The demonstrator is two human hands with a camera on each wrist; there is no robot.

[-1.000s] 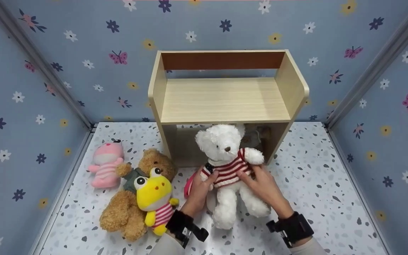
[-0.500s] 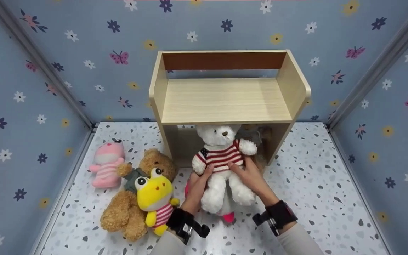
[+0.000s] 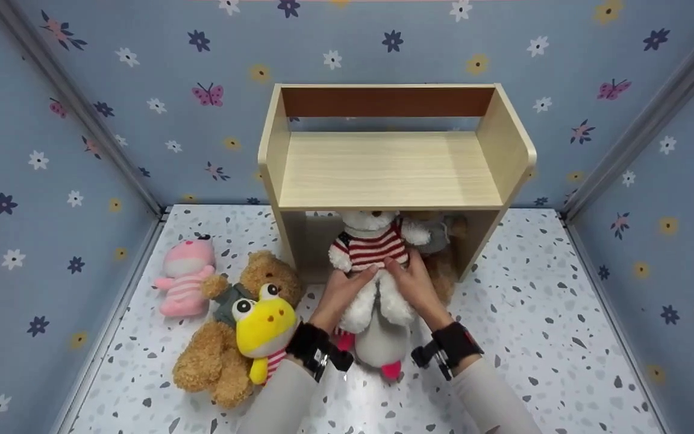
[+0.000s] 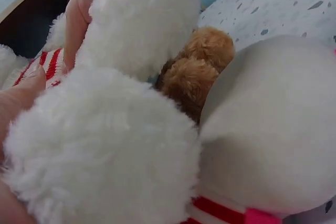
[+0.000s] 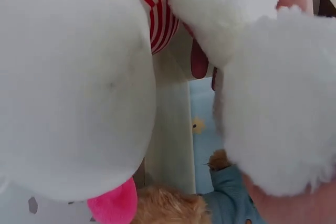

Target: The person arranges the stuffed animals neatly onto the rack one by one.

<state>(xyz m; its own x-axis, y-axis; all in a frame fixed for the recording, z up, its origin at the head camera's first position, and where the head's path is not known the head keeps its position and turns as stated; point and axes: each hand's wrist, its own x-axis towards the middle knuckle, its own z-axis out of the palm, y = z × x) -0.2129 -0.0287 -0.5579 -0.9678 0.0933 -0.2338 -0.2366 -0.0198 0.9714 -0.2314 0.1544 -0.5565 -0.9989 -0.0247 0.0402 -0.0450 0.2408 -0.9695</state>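
Observation:
A white teddy bear [image 3: 377, 250] in a red-and-white striped sweater leans into the lower compartment of a wooden shelf [image 3: 389, 175]. The shelf board hides the top of its head. My left hand [image 3: 340, 295] holds the bear at its lower left side, thumb on the front. From the other side my right hand [image 3: 414, 286] grips its waist. Fluffy white legs [image 4: 105, 150] fill much of the left wrist view. Below them lies a plush toy with a rounded pale grey part [image 3: 383, 343] and pink bits. A brown bear [image 3: 442, 274] sits in the compartment's right side.
On the speckled floor [image 3: 564, 349] at left lie a pink plush [image 3: 187, 277], a brown teddy bear [image 3: 211, 355] in a green top and a yellow frog plush [image 3: 265, 325]. Flowered blue walls [image 3: 383, 60] enclose the floor at the back and sides.
Both hands have moved the white bear forward and slightly left, its head passing under the shelf board. More of the pale grey plush beneath its legs now shows.

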